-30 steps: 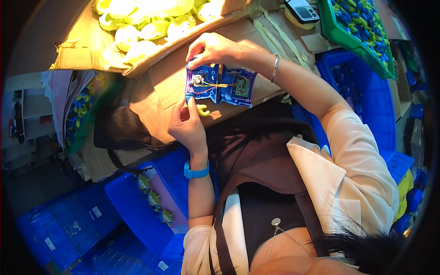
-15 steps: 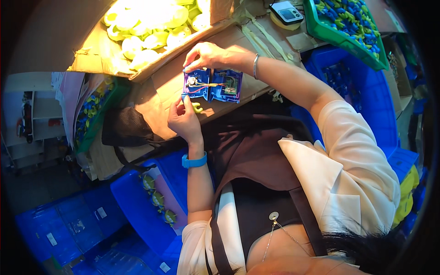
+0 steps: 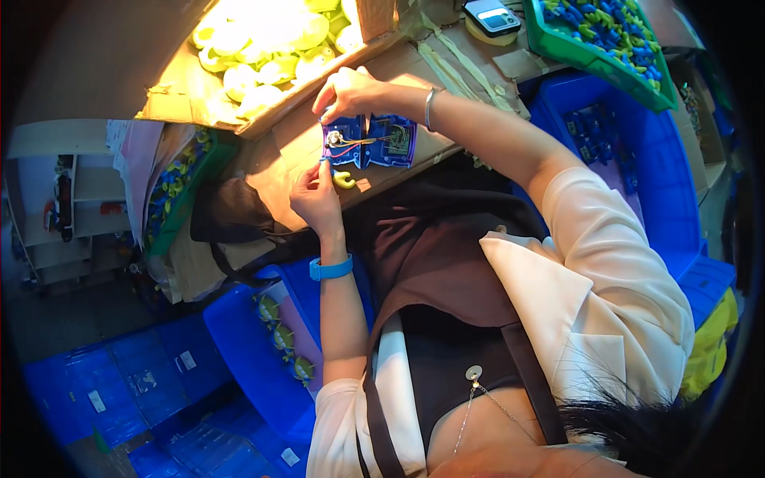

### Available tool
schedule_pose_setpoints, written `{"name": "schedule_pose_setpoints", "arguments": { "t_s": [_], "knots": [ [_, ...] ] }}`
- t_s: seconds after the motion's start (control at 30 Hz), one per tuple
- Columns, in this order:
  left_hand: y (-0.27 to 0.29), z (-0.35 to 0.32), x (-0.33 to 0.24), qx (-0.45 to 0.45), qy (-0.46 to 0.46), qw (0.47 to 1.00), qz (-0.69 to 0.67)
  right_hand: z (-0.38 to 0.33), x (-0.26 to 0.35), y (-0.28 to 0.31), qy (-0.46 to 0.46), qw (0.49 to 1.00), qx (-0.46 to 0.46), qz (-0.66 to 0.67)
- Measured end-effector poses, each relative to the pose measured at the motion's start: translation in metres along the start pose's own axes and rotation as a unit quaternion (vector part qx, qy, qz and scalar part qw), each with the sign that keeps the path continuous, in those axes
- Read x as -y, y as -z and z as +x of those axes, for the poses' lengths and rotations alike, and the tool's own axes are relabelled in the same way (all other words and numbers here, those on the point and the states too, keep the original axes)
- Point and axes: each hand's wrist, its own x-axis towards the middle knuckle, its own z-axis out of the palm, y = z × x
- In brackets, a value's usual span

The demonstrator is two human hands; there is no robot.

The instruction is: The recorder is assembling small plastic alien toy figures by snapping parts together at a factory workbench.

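Note:
An opened blue plastic toy casing (image 3: pixel 347 151) lies on the cardboard work surface, its two halves side by side. Thin coloured wires (image 3: pixel 362 143) run from a round white part (image 3: pixel 335 139) in the left half to a circuit board (image 3: pixel 397 142) in the right half. My left hand (image 3: pixel 317 199) pinches a small blue piece at the near left corner of the casing. At the far left corner, my right hand (image 3: pixel 349 94) grips the casing's edge with bent fingers. A curved yellow-green piece (image 3: pixel 344 180) rests on the cardboard beside my left fingers.
A brightly lit cardboard box (image 3: pixel 307 88) of yellow-green shells stands beyond my hands. Green trays (image 3: pixel 613 80) of small blue and yellow-green parts sit at the right and left. Blue bins (image 3: pixel 669 191) flank me. A phone (image 3: pixel 491 17) lies at the back.
The view has shifted slightly. Both hands stay at the left edge of the casing, and the left hand's fingers have drawn in closer to its near corner.

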Motion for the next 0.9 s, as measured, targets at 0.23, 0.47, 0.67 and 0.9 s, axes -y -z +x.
{"name": "schedule_pose_setpoints", "arguments": {
  "t_s": [0.23,0.47,0.67,0.9],
  "knots": [
    [0.004,0.006,0.010,0.033,0.030,0.994,-0.104,-0.098,0.042,-0.014,-0.035,0.987,-0.129,-0.088],
    [0.011,0.019,0.010,0.117,0.135,0.950,-0.255,-0.088,0.042,-0.043,-0.021,0.985,-0.099,-0.142],
    [0.043,0.014,0.001,0.020,0.141,0.930,-0.339,-0.012,0.038,-0.040,0.198,0.977,-0.053,-0.063],
    [0.047,0.045,0.050,-0.045,0.156,0.931,-0.326,0.035,0.041,-0.059,0.285,0.955,-0.051,-0.061]
  ]
}}
